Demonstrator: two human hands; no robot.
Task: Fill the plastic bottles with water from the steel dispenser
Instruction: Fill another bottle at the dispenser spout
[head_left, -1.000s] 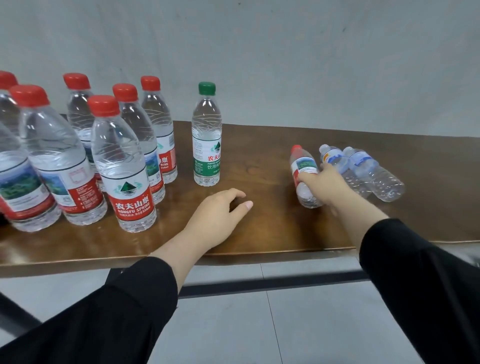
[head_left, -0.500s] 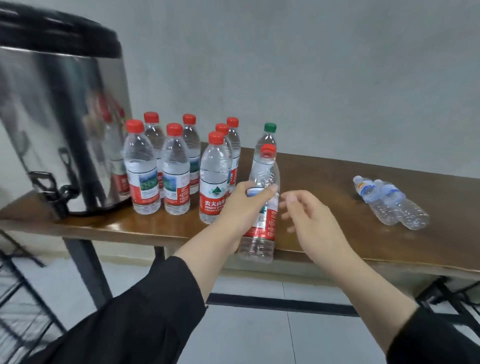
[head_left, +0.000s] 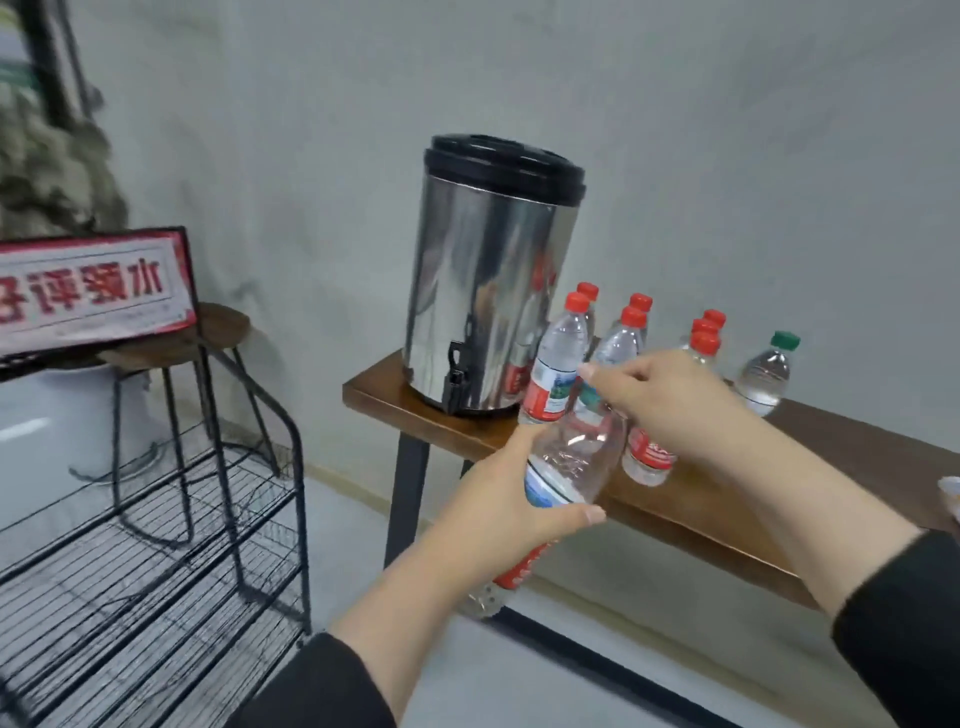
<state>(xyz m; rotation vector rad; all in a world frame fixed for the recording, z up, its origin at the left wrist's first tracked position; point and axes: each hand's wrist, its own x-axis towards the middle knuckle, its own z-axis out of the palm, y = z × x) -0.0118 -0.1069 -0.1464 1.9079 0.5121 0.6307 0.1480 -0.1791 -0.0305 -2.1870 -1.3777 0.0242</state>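
Grey plaster wall behind; brown wooden table (head_left: 841, 457) on black metal legs runs along it.

Item, your left hand (head_left: 498, 512): fingers and thumb curled round the middle of a clear plastic bottle (head_left: 569, 462), held tilted in front of the table's edge, base toward the floor, red label partly showing below the hand. Its contents cannot be told through the blur.

Item, your right hand (head_left: 662, 402): fingers curled at the neck end of that bottle, where the cap would be; the cap itself is hidden, so you cannot tell whether it is pinched or only touched.

Item, steel dispenser (head_left: 488, 291): upright at the table's left end, black lid on, black tap (head_left: 456, 371) low on its front.

Item, red-capped bottles (head_left: 558, 364): a cluster standing just right of the dispenser, clear and capped. One green-capped bottle (head_left: 766, 371) stands apart further right.

Item, wire rack (head_left: 156, 561) at left, with a stool (head_left: 182, 338) and a red-bordered sign (head_left: 93, 288) above it.

Change from half a second ago: the held bottle stood nearly upright by the cluster with your right hand open beside it; now it leans over and your right hand is at its top. The view has swung left, bringing the whole dispenser and the rack into sight.
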